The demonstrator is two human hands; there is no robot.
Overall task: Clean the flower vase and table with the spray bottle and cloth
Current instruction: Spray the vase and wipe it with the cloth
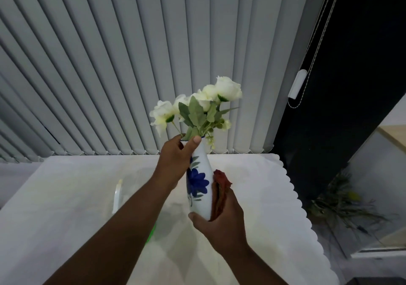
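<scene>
While the left hand [175, 159] grips the neck of the flower vase [198, 188] and holds it tilted above the table [252, 197], the right hand [222, 221] wraps its lower body and presses a reddish cloth [220, 191] against its side, so the vase wiping looks under way; the spray bottle [117, 197], probably the pale shape half hidden behind the left forearm, stands on the table, whose own wipe seems yet to come

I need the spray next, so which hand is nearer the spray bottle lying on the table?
Left. The left hand grips the vase neck, its forearm passing over the spray bottle. The right hand holds the cloth on the vase's far side.
</scene>
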